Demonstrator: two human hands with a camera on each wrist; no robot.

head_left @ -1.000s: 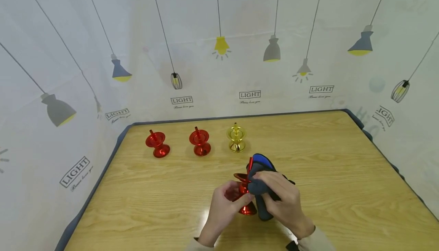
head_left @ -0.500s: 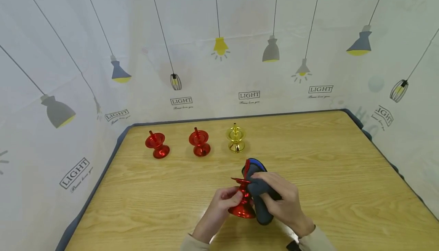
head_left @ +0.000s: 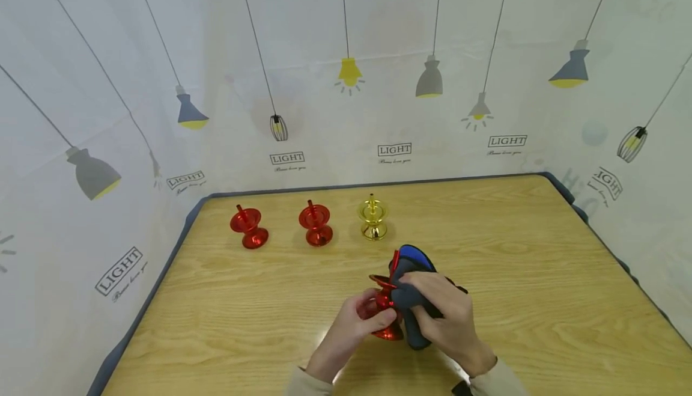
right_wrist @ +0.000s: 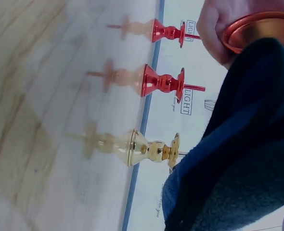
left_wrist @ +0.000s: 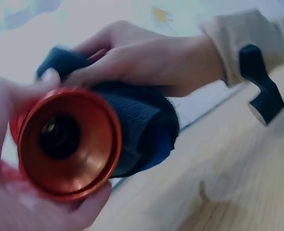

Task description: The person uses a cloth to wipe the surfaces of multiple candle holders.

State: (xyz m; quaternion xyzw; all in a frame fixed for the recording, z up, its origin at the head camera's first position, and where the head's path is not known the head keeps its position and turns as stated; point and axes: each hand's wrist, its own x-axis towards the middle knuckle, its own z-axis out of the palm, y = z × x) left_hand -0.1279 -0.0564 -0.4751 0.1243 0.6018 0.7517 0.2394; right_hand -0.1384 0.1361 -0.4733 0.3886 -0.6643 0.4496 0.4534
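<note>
My left hand [head_left: 348, 330] grips a shiny red candle holder [head_left: 385, 303] by its waist and base. The holder is tilted, its dish and thin upright pin at the top. In the left wrist view the hollow underside of its round base [left_wrist: 86, 159] faces the camera. With its fingers my right hand [head_left: 446, 309] pinches a dark grey cloth [head_left: 413, 324] that has a blue side. The bunched cloth presses against the right of the candle holder's dish and covers part of it. Loose folds of the cloth [right_wrist: 248, 159] hang from the right hand in the right wrist view.
Along the back of the wooden table [head_left: 243, 300] stand two red candle holders [head_left: 248, 226] and a gold candle holder [head_left: 373, 219]. A white sheet [head_left: 324, 125] printed with lamps surrounds the table. A black strap [left_wrist: 260, 82] hangs by the right sleeve.
The candle holder swung more upright with its base to the left, then tilted back, base to the right. The left hand turned with it. The right hand kept the cloth against it.
</note>
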